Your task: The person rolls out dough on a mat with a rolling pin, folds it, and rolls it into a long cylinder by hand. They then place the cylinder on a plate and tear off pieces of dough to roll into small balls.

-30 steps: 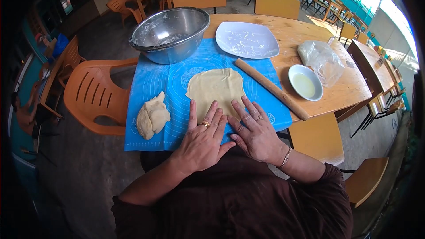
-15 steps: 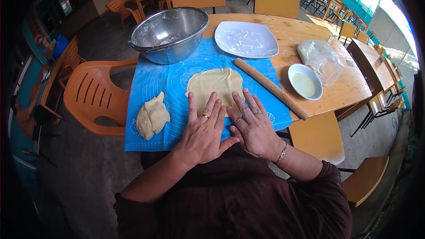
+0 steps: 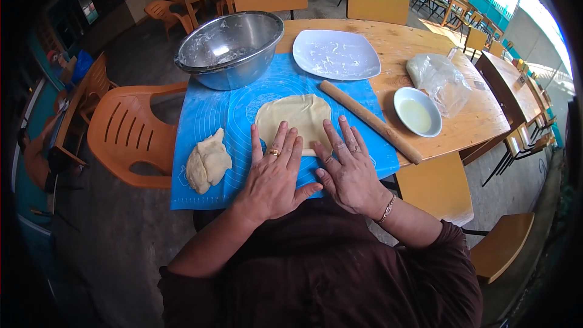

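Note:
A flattened sheet of pale dough (image 3: 294, 115) lies on the blue marked mat (image 3: 243, 100). My left hand (image 3: 272, 176) rests palm down with fingers spread, its fingertips over the sheet's lower left part. Beside it my right hand (image 3: 350, 173) is also flat and spread, fingertips on the sheet's lower right edge. Both hands hold nothing, and they hide part of the near edge. To the left sits a lump of dough (image 3: 207, 163). A wooden rolling pin (image 3: 370, 121) lies diagonally to the right of the sheet.
A steel bowl (image 3: 234, 54) stands at the mat's back left, beside a floury white plate (image 3: 337, 54). Farther right are a small bowl of pale liquid (image 3: 418, 112) and a plastic bag (image 3: 439, 82) on the wooden table (image 3: 480, 121). An orange chair (image 3: 130, 133) stands left.
My left hand has moved slightly up and left, its fingers reaching farther over the sheet. My right hand has shifted slightly, its fingers a little higher, and the gap between the hands is wider.

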`<state>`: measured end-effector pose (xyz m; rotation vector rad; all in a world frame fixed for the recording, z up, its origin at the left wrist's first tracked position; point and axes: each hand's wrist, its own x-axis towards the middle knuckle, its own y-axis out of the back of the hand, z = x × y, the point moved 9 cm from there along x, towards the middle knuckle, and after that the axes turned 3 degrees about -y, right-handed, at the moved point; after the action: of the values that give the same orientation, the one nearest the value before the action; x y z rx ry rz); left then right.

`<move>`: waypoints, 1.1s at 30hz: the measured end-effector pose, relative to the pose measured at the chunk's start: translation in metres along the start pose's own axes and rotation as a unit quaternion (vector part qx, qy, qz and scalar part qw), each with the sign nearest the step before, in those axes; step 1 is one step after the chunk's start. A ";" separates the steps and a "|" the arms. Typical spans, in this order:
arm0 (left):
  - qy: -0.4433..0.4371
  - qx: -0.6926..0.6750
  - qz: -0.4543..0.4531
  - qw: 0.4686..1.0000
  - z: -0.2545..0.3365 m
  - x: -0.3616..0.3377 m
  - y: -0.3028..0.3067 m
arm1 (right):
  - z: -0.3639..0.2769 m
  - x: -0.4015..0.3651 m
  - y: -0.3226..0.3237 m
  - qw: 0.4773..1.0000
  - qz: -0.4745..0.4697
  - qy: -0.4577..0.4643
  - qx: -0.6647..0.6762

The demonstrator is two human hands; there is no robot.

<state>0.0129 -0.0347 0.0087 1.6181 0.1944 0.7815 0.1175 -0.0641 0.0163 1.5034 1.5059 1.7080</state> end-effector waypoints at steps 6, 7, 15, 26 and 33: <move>-0.013 -0.006 -0.005 1.000 0.023 -0.009 0.011 | -0.008 -0.008 0.003 1.000 -0.008 0.007 0.013; -0.015 -0.005 -0.014 1.000 0.025 -0.009 0.009 | -0.009 -0.008 0.000 1.000 -0.015 0.010 0.009; 0.000 -0.001 0.004 1.000 0.002 0.003 0.003 | 0.002 0.009 0.000 1.000 0.007 -0.010 0.002; 0.004 -0.014 0.003 1.000 0.000 0.007 -0.004 | 0.006 0.012 -0.015 0.999 -0.030 0.000 -0.027; -0.006 -0.014 -0.009 1.000 0.008 0.007 0.008 | -0.004 0.008 -0.009 0.999 -0.042 0.009 -0.005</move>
<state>0.0202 -0.0391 0.0188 1.5923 0.1895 0.7578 0.1085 -0.0562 0.0119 1.4028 1.5454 1.6822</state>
